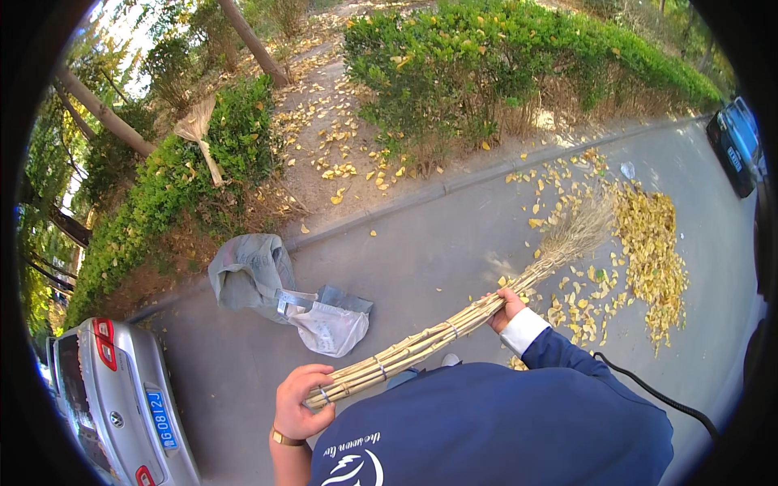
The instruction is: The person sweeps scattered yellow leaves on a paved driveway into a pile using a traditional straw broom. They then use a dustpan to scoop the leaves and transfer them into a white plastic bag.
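The left hand (304, 401) grasps the butt end of a long broom (417, 344), its fingers bent over the bundled stalks and its thumb on the near side. A gold-coloured band (288, 439) sits at that wrist. The right hand (508, 310) is closed around the same handle farther up, toward the bristles, below a white cuff (523, 328).

The broom lies slantwise in front of the person's dark blue top (502, 413), with metal ties around its handle. Its bristles (579, 227) fan out at the upper right, over scattered leaves and just beside the left edge of a yellow leaf pile (652, 255). Whether the tips press on the road (413, 251) cannot be told.

Left of the broom, a grey sack (251, 271) lies on the road, with a whitish bag (334, 328) next to it. A second broom (203, 146) rests against a green hedge (158, 186) beyond the curb (446, 190). A silver car (134, 405) stands at lower left; a dark vehicle (733, 150) stands at far right.
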A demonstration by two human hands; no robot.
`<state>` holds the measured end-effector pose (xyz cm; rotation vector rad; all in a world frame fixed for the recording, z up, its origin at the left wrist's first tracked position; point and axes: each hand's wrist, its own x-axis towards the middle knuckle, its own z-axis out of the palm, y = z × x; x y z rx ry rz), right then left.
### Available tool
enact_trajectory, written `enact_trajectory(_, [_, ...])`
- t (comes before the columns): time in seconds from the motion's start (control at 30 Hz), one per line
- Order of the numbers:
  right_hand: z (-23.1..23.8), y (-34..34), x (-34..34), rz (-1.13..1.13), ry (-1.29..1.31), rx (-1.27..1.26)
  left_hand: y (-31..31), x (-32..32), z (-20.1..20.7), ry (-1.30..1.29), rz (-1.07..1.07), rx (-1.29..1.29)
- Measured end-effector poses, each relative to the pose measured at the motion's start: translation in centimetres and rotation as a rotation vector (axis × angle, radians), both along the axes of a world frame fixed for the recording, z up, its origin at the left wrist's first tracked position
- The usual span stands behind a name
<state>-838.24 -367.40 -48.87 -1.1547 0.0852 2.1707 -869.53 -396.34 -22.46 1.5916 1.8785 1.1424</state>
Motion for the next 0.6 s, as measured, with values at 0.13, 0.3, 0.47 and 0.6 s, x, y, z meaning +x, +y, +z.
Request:
enact_trajectory(0.13, [2.2, 0.3, -0.8, -0.13, 0.057, -0.05, 1.9, -1.0, 0.9, 0.043, -0.034, 0.069])
enact_trajectory(0.3, [2.9, -1.8, -5.5, -0.087, 0.116, -0.148, 1.8, -4.3, 4.0, 0.092, 0.027, 0.121])
enact_trajectory(0.47, [3.8, -2.9, -15.6, 0.223, 0.29, -0.172, 0.3, -11.6, 7.3, 0.219, 0.123, 0.17])
enact_trajectory(0.6, [3.7, -1.0, -26.8, 0.357, 0.255, -0.241, -0.3, -18.6, 8.1, 0.392, 0.165, 0.2])
